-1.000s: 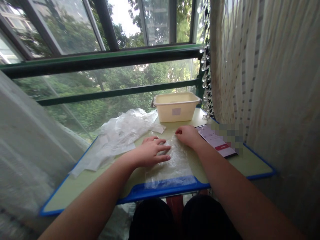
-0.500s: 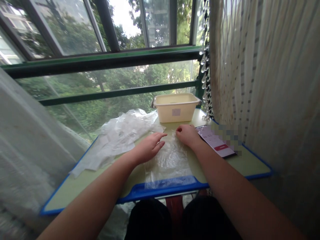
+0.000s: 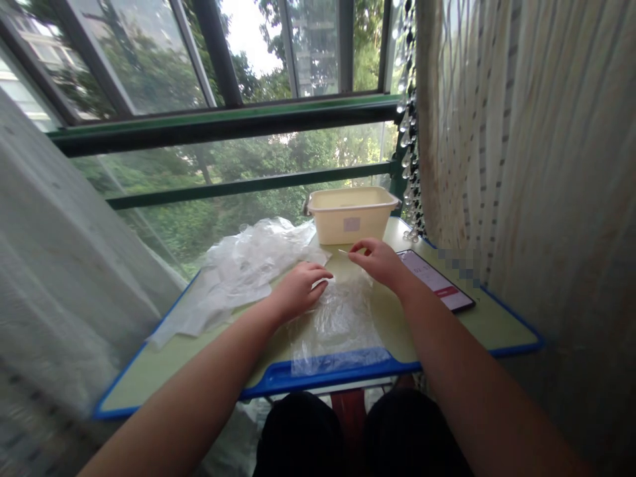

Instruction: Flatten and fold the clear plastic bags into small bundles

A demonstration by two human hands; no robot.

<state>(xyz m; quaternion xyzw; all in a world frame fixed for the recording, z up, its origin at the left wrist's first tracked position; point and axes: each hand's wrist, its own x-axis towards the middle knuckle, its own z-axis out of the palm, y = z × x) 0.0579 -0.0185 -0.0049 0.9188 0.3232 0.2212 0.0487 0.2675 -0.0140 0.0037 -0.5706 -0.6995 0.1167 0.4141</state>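
Note:
A clear plastic bag (image 3: 338, 324) lies flat on the green table (image 3: 199, 358), reaching the near blue edge. My left hand (image 3: 298, 288) rests on the bag's far left part with its fingers curled round the plastic. My right hand (image 3: 377, 260) pinches the bag's far edge between thumb and fingers and lifts it a little off the table.
A heap of clear plastic bags (image 3: 243, 268) lies at the left rear. A cream plastic tub (image 3: 350, 212) stands at the back by the window. A phone (image 3: 437, 279) lies right of my right hand. Curtains hang on both sides.
My left hand has drawn its flat fingers in and gripped the plastic. My right hand has raised the bag's far edge slightly. The view has shifted a little.

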